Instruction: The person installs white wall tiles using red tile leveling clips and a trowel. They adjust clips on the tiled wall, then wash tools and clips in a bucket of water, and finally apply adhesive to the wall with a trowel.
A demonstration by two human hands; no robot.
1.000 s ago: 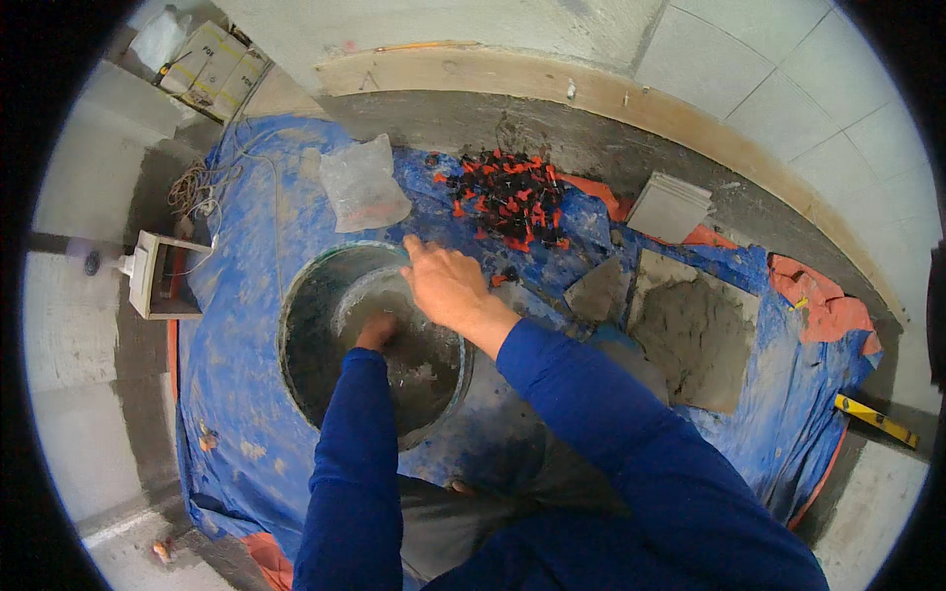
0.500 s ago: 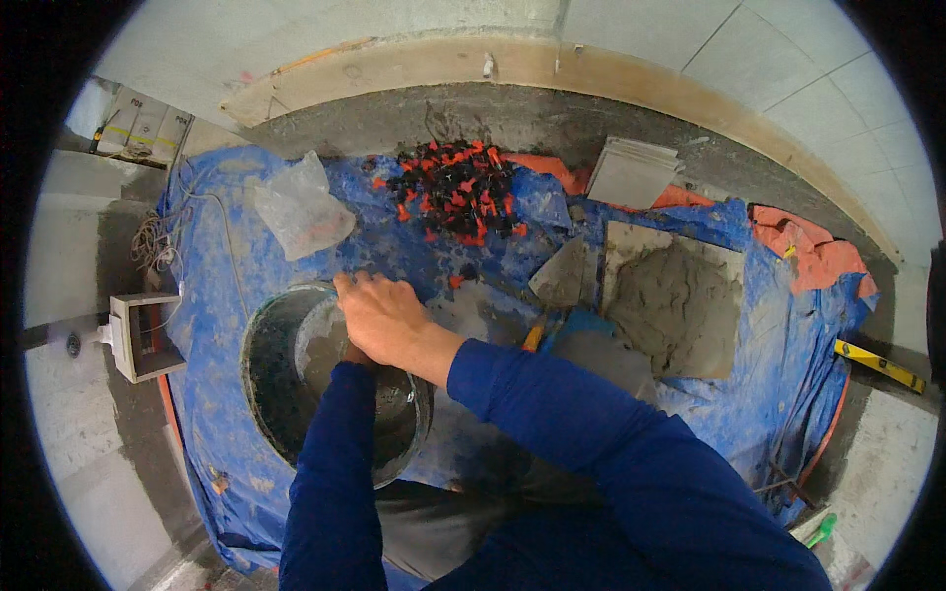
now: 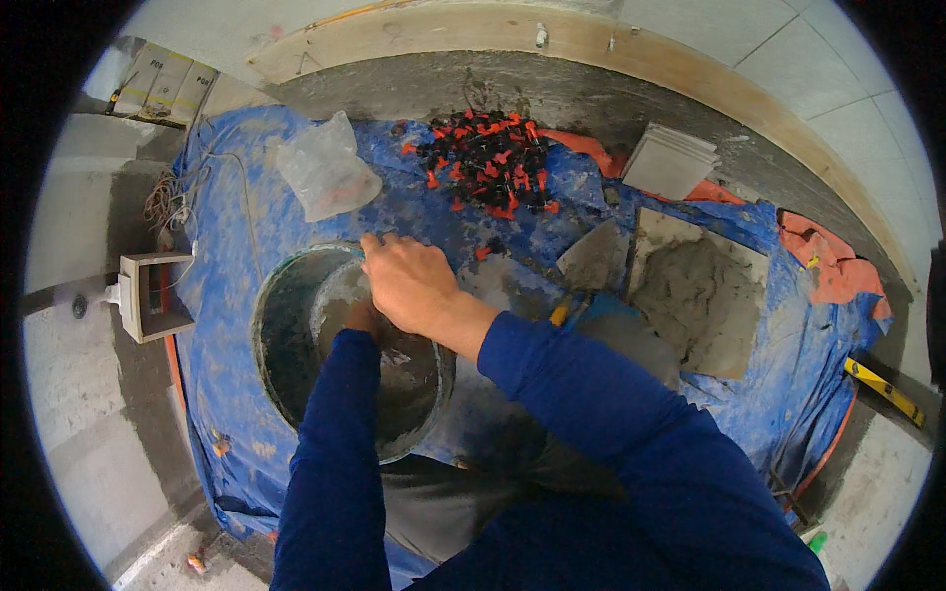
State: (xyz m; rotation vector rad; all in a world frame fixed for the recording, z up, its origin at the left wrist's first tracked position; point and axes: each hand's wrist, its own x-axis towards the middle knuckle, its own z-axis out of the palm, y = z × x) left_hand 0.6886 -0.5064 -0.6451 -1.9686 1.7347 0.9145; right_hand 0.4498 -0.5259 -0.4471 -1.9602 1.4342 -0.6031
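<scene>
My right hand (image 3: 408, 281) grips the upper right rim of the round mortar bucket (image 3: 267, 335), its fingers curled over the edge. Beneath it, my left hand (image 3: 357, 318) reaches down inside the bucket, with its fingers hidden. Grey wet material and a paler ring show in the bucket. Beyond it on the blue tarp (image 3: 222, 355) lie a clear plastic bag (image 3: 325, 163) and a pile of black and red plastic pieces (image 3: 483, 158). To the right, a board carries a heap of wet mortar (image 3: 695, 295), beside a loose grey piece (image 3: 593, 258).
A stack of tiles (image 3: 665, 158) leans at the back right. A yellow spirit level (image 3: 882, 392) lies at the right edge. At left are a box-like frame (image 3: 133, 310) and coiled cord (image 3: 163, 202). Walls and a wooden plank (image 3: 473, 30) border the tarp.
My right hand has shifted a little leftward along the rim. My left hand, still inside the bucket, has become more hidden behind it. The whole view has shifted as my head moved.
</scene>
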